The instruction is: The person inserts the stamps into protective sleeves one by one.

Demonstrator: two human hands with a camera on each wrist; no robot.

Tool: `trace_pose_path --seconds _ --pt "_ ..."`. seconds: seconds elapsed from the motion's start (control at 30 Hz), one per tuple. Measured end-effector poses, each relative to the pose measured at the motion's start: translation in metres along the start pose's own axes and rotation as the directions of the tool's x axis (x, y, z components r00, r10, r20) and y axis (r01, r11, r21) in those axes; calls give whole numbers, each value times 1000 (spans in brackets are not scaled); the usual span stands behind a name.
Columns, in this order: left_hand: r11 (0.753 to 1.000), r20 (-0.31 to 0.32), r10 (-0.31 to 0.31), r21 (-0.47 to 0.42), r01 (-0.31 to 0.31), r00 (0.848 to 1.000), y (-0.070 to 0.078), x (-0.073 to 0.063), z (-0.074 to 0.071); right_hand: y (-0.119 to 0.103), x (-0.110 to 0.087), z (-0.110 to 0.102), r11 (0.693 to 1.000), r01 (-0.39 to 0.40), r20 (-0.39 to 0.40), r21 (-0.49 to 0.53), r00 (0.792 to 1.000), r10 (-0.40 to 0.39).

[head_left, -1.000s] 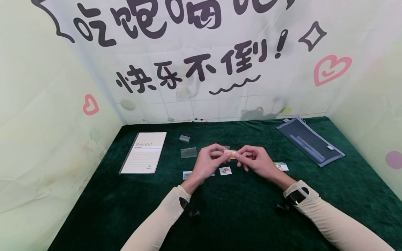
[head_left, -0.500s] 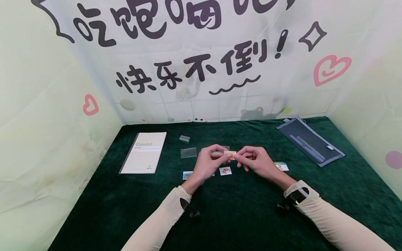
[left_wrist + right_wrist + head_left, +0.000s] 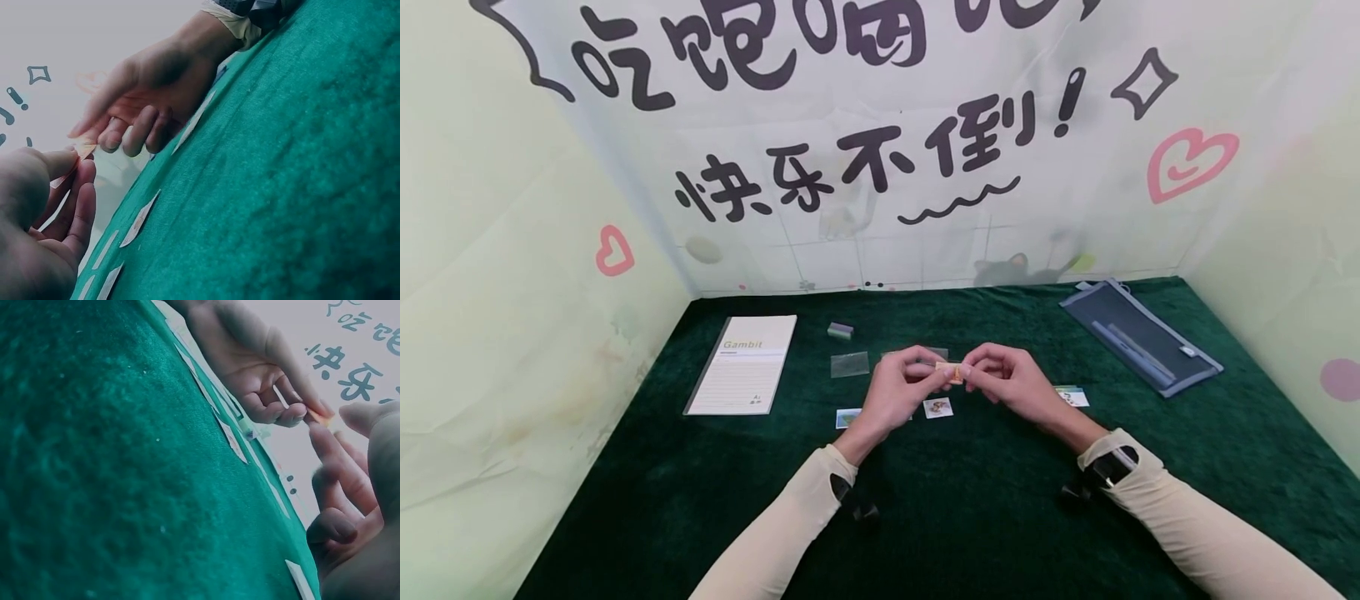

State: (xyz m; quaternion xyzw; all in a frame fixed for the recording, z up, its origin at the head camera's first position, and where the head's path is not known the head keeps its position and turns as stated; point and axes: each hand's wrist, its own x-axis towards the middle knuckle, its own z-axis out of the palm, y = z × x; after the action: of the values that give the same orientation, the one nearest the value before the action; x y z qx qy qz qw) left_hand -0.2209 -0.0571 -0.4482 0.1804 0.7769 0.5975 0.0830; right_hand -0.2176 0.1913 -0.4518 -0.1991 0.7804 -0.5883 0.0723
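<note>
A small orange-yellow picture card [image 3: 951,372] is up in front of me, stretched between my two hands. My left hand [image 3: 897,387] pinches its left end between thumb and index finger. At the opposite end, my right hand [image 3: 1017,383] has the card's edge at its thumb and index fingertips, the other fingers curled under. The left wrist view catches the card [image 3: 85,150] edge-on, where the fingertips of both hands meet, above the cloth. A white card with a small picture [image 3: 937,407] lies just below the hands. Another picture card [image 3: 848,418] is partly covered by my left wrist.
Clear plastic pieces [image 3: 850,365] lie behind the hands, near a small eraser-like block [image 3: 841,331]. A notebook [image 3: 741,367] lies at the left, a mesh zip pouch [image 3: 1142,337] at the back right. More cards [image 3: 1072,397] sit beside my right wrist, on the green cloth [image 3: 970,517].
The held card has tilted a little, and my right hand has risen slightly with its fingers drawn in. My left hand keeps nearly the same place.
</note>
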Motion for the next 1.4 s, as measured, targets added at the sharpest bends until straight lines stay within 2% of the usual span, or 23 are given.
trace_pose_path --seconds 0.2,0.43,0.57,0.67,0.8,0.93,1.1,1.3,1.4 --pt "995 38 78 57 -80 996 0 -2 7 2 1 -4 997 43 -7 -67 999 -43" --pt "996 36 58 69 -61 998 1 -1 10 -3 3 -13 991 16 54 -136 999 -8" --pt "991 44 54 122 -59 998 4 1 10 -8 5 -23 983 2 89 -185 996 15" --pt "982 79 70 171 -82 994 8 7 10 -9 6 -32 975 -16 124 -222 991 45" --pt "961 177 65 253 -109 982 14 16 11 -6 8 -43 963 -54 188 -264 976 106" --pt "928 263 49 346 -141 963 17 22 12 -4 10 -51 949 -61 234 -310 962 139" --pt "892 296 26 425 -156 955 15 24 13 0 10 -52 945 -57 250 -323 958 143" --pt "858 318 48 472 -202 947 10 25 15 6 11 -51 928 -19 253 -373 960 122" --pt "828 322 57 514 -225 945 8 25 15 9 12 -50 920 -4 259 -392 959 114"
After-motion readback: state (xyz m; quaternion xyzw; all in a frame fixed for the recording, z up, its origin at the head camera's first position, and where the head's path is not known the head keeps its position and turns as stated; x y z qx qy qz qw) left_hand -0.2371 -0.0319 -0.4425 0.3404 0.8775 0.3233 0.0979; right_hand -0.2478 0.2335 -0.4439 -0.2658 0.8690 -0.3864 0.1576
